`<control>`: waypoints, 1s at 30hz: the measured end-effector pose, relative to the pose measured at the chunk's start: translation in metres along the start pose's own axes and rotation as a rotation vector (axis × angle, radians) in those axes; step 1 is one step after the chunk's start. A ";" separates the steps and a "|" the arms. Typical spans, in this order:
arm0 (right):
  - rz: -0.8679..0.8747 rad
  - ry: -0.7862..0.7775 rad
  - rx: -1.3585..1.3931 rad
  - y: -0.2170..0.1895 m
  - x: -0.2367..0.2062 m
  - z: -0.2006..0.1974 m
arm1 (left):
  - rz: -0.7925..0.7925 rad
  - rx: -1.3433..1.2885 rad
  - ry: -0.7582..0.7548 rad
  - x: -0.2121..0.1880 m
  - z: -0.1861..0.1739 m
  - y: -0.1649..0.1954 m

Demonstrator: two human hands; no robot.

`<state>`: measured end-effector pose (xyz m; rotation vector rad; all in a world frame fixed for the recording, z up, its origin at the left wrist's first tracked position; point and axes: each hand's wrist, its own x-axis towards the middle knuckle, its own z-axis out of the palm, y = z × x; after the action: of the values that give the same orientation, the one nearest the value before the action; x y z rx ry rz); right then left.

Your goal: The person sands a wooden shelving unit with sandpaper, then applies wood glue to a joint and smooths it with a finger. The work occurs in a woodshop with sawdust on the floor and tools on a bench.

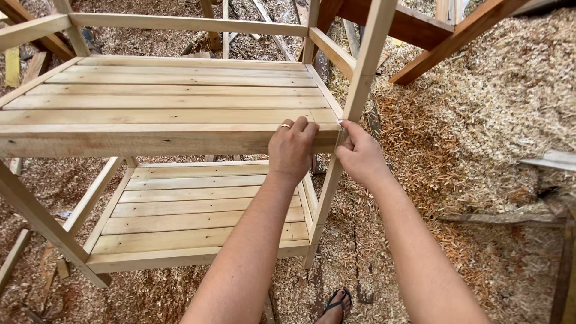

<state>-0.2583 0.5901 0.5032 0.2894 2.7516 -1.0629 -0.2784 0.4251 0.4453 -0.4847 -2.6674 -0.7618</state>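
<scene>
Seen from above, at a wooden rack standing on a floor thick with sawdust. Left hand laid over the front edge of the upper shelf, fingers curled down onto the top boards, thumb side against the front rail, a ring on one finger; gripping the shelf's edge, not clenched tight. Right hand just beside it, touching the corner where rail meets the upright post; thumb and forefinger pinched at that joint, but too small to tell whether anything sits between the fingertips. Hands near each other, apart by a narrow gap at the post. Below both forearms, the lower shelf, slatted like the upper, its near corner under the left wrist. Beyond the hands, the rack's top frame of thin rails. Right of the right hand, a high heap of pale shavings and darker, reddish chips nearer the post. Past the post, up and to the right, sloping brown beams of another structure. Near the bottom edge, between the arms, a foot in a black sandal on the littered floor. Far left of the left hand, loose offcuts lying in the sawdust.
</scene>
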 end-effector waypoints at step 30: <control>-0.505 -0.126 -1.776 -0.020 -0.004 -0.019 | 0.018 0.216 -0.184 0.010 0.003 0.009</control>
<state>-0.2613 0.5882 0.5310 -0.6809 2.5016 1.3877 -0.2843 0.4365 0.4509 -0.5438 -2.8670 -0.4340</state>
